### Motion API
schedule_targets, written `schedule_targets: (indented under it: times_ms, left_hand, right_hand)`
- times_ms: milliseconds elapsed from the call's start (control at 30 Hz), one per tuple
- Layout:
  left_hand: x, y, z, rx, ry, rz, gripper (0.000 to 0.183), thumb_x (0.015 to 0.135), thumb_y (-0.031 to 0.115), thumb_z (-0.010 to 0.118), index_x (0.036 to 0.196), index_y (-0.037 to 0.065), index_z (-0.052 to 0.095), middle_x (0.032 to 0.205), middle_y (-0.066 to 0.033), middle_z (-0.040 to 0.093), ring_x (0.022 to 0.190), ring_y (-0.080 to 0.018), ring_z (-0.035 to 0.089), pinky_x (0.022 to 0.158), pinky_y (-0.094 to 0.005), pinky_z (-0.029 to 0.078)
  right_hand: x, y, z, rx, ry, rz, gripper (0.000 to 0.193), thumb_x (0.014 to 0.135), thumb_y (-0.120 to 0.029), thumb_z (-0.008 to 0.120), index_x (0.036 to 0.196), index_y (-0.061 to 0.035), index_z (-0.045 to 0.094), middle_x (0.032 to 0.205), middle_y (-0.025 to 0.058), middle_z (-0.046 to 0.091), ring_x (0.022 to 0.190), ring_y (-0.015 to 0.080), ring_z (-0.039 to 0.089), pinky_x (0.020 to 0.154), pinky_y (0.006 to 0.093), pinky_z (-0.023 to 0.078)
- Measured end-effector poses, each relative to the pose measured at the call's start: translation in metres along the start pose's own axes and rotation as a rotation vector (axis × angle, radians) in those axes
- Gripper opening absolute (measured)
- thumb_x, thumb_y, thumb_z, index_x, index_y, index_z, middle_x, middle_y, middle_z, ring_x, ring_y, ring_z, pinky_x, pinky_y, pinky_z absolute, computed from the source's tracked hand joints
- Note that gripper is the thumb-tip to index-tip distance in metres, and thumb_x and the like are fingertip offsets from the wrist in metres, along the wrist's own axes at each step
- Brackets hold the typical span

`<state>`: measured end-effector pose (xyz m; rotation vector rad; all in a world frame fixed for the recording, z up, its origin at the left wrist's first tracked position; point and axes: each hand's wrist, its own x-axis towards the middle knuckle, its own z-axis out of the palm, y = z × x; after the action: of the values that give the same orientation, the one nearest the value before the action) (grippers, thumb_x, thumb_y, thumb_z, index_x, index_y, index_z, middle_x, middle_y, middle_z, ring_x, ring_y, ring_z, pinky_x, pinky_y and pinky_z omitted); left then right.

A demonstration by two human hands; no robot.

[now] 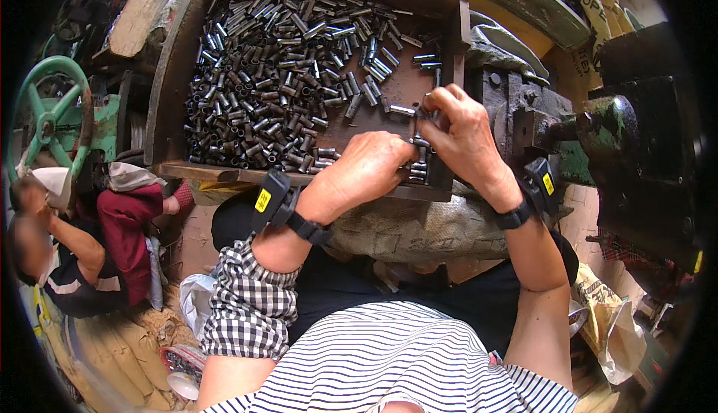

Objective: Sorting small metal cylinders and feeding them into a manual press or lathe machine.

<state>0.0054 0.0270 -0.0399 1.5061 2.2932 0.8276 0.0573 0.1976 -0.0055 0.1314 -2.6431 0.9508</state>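
A shallow wooden tray (176,76) in front of me holds a large heap of short dark metal tubes (254,84), some of them shiny. My left hand (370,164) reaches over the tray's near edge. Its fingers are curled together low by the tubes in the near right corner, and the fingertips are partly hidden. Just right of it, my right hand (467,132) is closed in a pinch on a short metal tube, which its thumb and fingers mostly cover. Several tubes (419,164) lie close together beneath and between my hands.
A dark, greasy machine (628,132) stands at the right of the tray. Sacking (404,230) lies below the tray's near edge. A green handwheel (48,121) is at the left, and another person (82,256) sits below it. A wooden board (146,13) leans at the far left.
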Motion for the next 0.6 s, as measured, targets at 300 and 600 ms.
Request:
schedule_targets:
  times_ms: [300, 600]
  left_hand:
    - [0.013, 0.007, -0.001, 0.232, -0.088, 0.036, 0.012, 0.07, 0.011, 0.066, 0.074, 0.002, 0.059, 0.073, -0.0165, 0.062, 0.075, -0.0348, 0.062, 0.064, -0.0438, 0.049]
    - [0.004, 0.0, -0.001, 0.207, 0.131, 0.026, 0.016, 0.079, 0.013, 0.063, 0.084, 0.001, 0.052, 0.07, -0.0153, 0.058, 0.067, -0.0304, 0.062, 0.059, -0.0405, 0.049]
  right_hand:
    - [-0.053, -0.011, -0.021, 0.261, 0.005, 0.3, 0.022, 0.073, -0.002, 0.062, 0.094, 0.0015, 0.057, 0.071, 0.0098, 0.055, 0.056, 0.0146, 0.054, 0.053, 0.0276, 0.044]
    - [-0.054, -0.019, -0.023, 0.559, 0.019, 0.468, 0.016, 0.084, 0.0, 0.058, 0.098, 0.0019, 0.051, 0.068, 0.0075, 0.059, 0.055, 0.0087, 0.057, 0.049, 0.0231, 0.047]
